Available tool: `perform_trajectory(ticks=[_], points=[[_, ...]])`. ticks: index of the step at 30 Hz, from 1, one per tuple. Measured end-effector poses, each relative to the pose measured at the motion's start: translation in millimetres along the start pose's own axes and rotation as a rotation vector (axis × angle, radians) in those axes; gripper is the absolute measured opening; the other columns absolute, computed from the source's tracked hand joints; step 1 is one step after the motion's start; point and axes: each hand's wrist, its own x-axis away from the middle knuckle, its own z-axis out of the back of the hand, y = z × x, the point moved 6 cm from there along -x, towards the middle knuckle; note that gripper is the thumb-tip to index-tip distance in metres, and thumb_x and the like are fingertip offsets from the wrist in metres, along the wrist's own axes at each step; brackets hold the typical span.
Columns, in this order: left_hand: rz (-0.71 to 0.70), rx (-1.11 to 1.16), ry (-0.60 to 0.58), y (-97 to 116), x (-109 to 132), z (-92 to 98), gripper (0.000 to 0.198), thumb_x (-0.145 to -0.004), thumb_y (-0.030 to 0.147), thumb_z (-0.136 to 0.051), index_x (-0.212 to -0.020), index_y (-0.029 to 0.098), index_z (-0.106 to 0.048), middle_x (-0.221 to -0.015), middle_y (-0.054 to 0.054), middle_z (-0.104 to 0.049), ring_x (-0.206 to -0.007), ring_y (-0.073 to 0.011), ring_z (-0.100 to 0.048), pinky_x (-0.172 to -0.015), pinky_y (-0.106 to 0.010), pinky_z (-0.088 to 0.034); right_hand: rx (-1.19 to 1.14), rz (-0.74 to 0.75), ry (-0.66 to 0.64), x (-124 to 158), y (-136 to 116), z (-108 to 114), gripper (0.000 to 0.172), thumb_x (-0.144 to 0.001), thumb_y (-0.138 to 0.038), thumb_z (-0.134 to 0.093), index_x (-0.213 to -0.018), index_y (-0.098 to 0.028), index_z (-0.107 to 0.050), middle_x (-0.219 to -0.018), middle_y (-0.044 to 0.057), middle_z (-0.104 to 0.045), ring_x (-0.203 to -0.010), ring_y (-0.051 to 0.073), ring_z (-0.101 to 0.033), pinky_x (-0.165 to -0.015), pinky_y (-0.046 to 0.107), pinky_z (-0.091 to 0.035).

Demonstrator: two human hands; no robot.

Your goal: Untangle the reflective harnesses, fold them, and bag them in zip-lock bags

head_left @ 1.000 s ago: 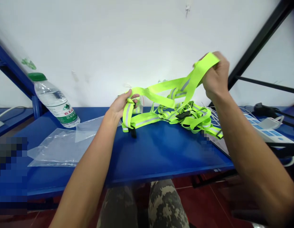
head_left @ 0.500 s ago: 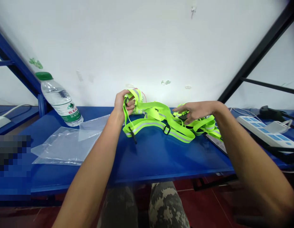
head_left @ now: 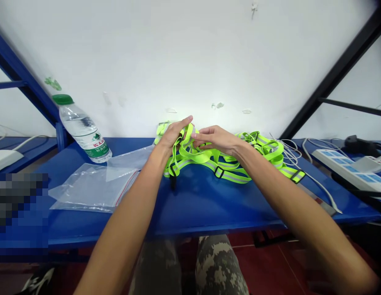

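A tangle of neon-yellow reflective straps with grey stripes and black sliders lies on the blue table against the wall. My left hand is closed around part of the straps at the left end, its thumb pointing up, with a loop standing up beside its fingers. From the right, my right hand meets this loop, its bent fingers at the strap; the exact grip is partly hidden. One black slider sits on the front strap. The right part of the heap spreads beyond my right wrist.
Clear zip bags lie left of my left forearm, with a water bottle behind them. White cables and a flat device are at the right. Further right is a power strip. Blue and black frame posts flank the table.
My right hand has moved left from the right part of the heap to the loop at my left hand. My left hand has turned, thumb up. The view has shifted slightly.
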Motion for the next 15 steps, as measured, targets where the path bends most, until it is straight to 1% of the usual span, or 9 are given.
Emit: perform_trajectory(ticks=[1, 3, 5, 7, 9, 11, 12, 14, 15], points=[[-0.01, -0.011, -0.016, 1, 1, -1.2, 0.041, -0.076, 0.055, -0.073, -0.072, 0.017, -0.059, -0.045, 0.004, -0.046, -0.036, -0.0061, -0.043, -0.037, -0.019, -0.028, -0.045, -0.013, 0.003, 0, 0, 1, 0.032, -0.069, -0.045, -0.083, -0.074, -0.017, -0.068, -0.08, 0.005, -0.07, -0.077, 0.015, -0.064, -0.076, 0.03, -0.054], [0.0, -0.016, -0.077, 2, 3, -4.4, 0.039, -0.075, 0.053, -0.075, -0.081, 0.017, -0.061, -0.047, 0.006, -0.046, -0.035, -0.0046, -0.04, -0.037, -0.019, -0.025, -0.104, -0.004, 0.031, -1, -2, 7, 0.029, -0.072, -0.039, -0.082, -0.07, -0.017, -0.064, -0.077, 0.004, -0.067, -0.073, 0.013, -0.063, -0.076, 0.031, -0.053], [0.028, -0.006, -0.184, 2, 6, -9.2, 0.037, -0.073, 0.046, -0.078, -0.085, 0.017, -0.058, -0.051, 0.007, -0.048, -0.036, -0.0042, -0.041, -0.037, -0.019, -0.025, -0.069, 0.054, 0.145, -2, -9, 22, 0.029, -0.075, -0.035, -0.078, -0.066, -0.017, -0.057, -0.072, 0.003, -0.064, -0.069, 0.013, -0.06, -0.076, 0.032, -0.052], [0.053, 0.012, -0.298, 1, 10, -13.9, 0.034, -0.072, 0.036, -0.08, -0.085, 0.017, -0.055, -0.056, 0.007, -0.049, -0.038, -0.0042, -0.043, -0.038, -0.018, -0.026, 0.098, 0.14, 0.29, -2, -21, 41, 0.028, -0.078, -0.034, -0.075, -0.068, -0.018, -0.055, -0.07, 0.003, -0.06, -0.068, 0.014, -0.058, -0.074, 0.033, -0.051], [0.074, 0.03, -0.375, 0, 13, -16.8, 0.028, -0.072, 0.027, -0.078, -0.084, 0.016, -0.055, -0.058, 0.006, -0.051, -0.042, -0.0053, -0.047, -0.041, -0.018, -0.03, 0.375, 0.244, 0.396, 1, -37, 54, 0.022, -0.08, -0.032, -0.073, -0.075, -0.018, -0.058, -0.073, 0.004, -0.06, -0.071, 0.017, -0.058, -0.073, 0.035, -0.05], [0.093, 0.044, -0.399, -1, 14, -17.8, 0.021, -0.075, 0.023, -0.073, -0.085, 0.014, -0.057, -0.061, 0.002, -0.056, -0.051, -0.0086, -0.055, -0.047, -0.02, -0.037, 0.634, 0.352, 0.459, 4, -51, 60, 0.015, -0.082, -0.03, -0.069, -0.081, -0.018, -0.06, -0.08, 0.006, -0.062, -0.077, 0.019, -0.058, -0.075, 0.037, -0.048], [0.11, 0.043, -0.396, -2, 14, -17.9, 0.019, -0.077, 0.023, -0.071, -0.087, 0.013, -0.058, -0.066, -0.001, -0.062, -0.058, -0.0113, -0.06, -0.051, -0.022, -0.042, 0.723, 0.401, 0.49, 6, -56, 62, 0.013, -0.084, -0.029, -0.066, -0.082, -0.018, -0.061, -0.083, 0.007, -0.062, -0.079, 0.02, -0.058, -0.076, 0.037, -0.048], [0.149, 0.034, -0.386, -5, 13, -18.4, 0.02, -0.083, 0.027, -0.068, -0.093, 0.01, -0.061, -0.084, -0.01, -0.071, -0.076, -0.0174, -0.068, -0.062, -0.026, -0.049, 0.826, 0.479, 0.557, 9, -64, 65, 0.011, -0.087, -0.03, -0.06, -0.085, -0.019, -0.061, -0.084, 0.007, -0.063, -0.083, 0.022, -0.058, -0.078, 0.038, -0.047], [0.169, 0.03, -0.388, -6, 14, -19.2, 0.025, -0.087, 0.032, -0.066, -0.096, 0.01, -0.062, -0.095, -0.015, -0.072, -0.083, -0.0202, -0.069, -0.067, -0.029, -0.051, 0.86, 0.509, 0.598, 10, -66, 66, 0.011, -0.088, -0.031, -0.058, -0.086, -0.02, -0.061, -0.083, 0.007, -0.062, -0.084, 0.022, -0.058, -0.078, 0.039, -0.046]])
